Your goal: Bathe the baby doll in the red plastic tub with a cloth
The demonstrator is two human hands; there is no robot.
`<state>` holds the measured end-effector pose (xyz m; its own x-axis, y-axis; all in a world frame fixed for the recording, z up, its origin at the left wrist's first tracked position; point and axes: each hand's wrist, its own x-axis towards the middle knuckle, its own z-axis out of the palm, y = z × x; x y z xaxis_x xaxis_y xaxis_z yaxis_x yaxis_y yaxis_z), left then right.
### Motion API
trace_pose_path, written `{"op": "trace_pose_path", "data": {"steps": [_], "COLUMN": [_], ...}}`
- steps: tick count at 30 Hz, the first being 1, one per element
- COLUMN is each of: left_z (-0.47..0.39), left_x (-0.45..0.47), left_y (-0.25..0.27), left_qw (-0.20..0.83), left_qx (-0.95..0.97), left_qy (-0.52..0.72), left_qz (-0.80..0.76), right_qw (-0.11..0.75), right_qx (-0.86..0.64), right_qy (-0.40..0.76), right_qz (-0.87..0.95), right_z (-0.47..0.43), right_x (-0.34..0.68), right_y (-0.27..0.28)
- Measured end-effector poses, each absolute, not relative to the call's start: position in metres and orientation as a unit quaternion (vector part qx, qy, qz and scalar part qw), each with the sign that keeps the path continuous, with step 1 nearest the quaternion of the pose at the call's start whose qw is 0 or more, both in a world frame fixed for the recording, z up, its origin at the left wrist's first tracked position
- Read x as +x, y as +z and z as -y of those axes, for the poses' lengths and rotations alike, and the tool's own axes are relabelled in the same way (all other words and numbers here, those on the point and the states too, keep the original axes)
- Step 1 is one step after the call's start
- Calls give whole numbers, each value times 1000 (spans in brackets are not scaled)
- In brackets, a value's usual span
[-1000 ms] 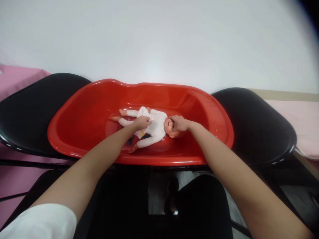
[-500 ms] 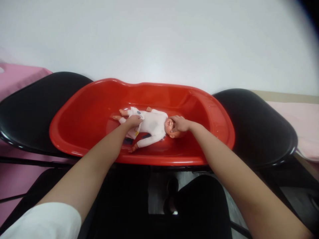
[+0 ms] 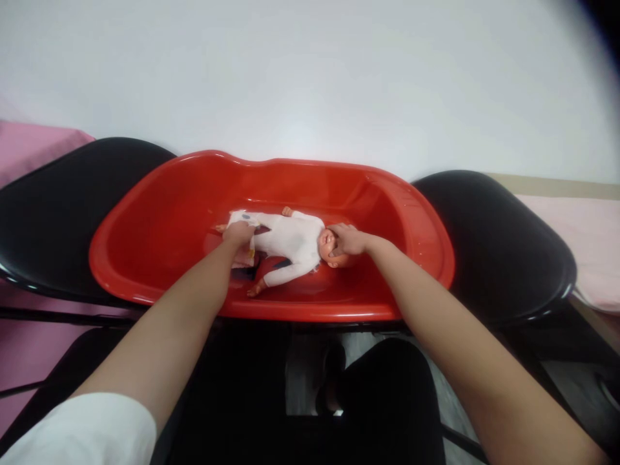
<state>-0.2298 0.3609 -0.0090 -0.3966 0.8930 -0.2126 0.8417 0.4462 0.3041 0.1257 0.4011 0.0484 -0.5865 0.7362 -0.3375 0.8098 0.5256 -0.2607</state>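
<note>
A baby doll [image 3: 293,236] with a white cloth body lies on its back inside a red baby bathtub [image 3: 431,226], its head to the right. My left hand [image 3: 241,234] is closed on a white patterned cloth [image 3: 250,218] over the doll's legs. One edge of this cloth hangs down towards the near side, and one foot shows beyond it. At the other end, my right hand [image 3: 349,239] is closed round the top of the doll's head [image 3: 328,247], its fingers across the upper face. A little clear water seems to lie in the tub's bottom.
The tub rests across black chairs; a black seat [image 3: 513,245] shows at the right and another black seat [image 3: 72,213] at the left. Pink cloth [image 3: 43,145] covers a surface at far left, pale pink cloth [image 3: 581,245] one at far right. A white wall stands behind.
My left hand has moved left with the cloth, from the doll's lower belly down to its legs. The right hand stays on the head.
</note>
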Motion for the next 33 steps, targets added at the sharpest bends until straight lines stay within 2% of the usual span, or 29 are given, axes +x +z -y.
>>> {"op": "trace_pose_path", "data": {"steps": [7,13,18,25,29,33], "left_z": [-356,-366,-360,-353,-357,-365], "left_x": [-229,-198,-155,-96,-89,-98], "left_y": [3,26,45,34,11,3], "left_qw": [149,84,148,226,266,225], "left_qx": [448,487,579,760,742,756], "left_qy": [138,268,338,274,259,242], "left_qz": [-870,-827,-727,-544,-557,-565], "right_qw": [91,93,81,102,103,108], "right_qx": [442,447,440,444,440,445], "right_qy": [-200,-205,-205,-202,-200,-206], "right_qz": [-870,-866,-871,-867,-870,-865], "right_z": [-403,-400,-398,-397,-398,-397], "right_x": [126,126,126,124,123,123], "right_y": [47,51,53,55,53,54]}}
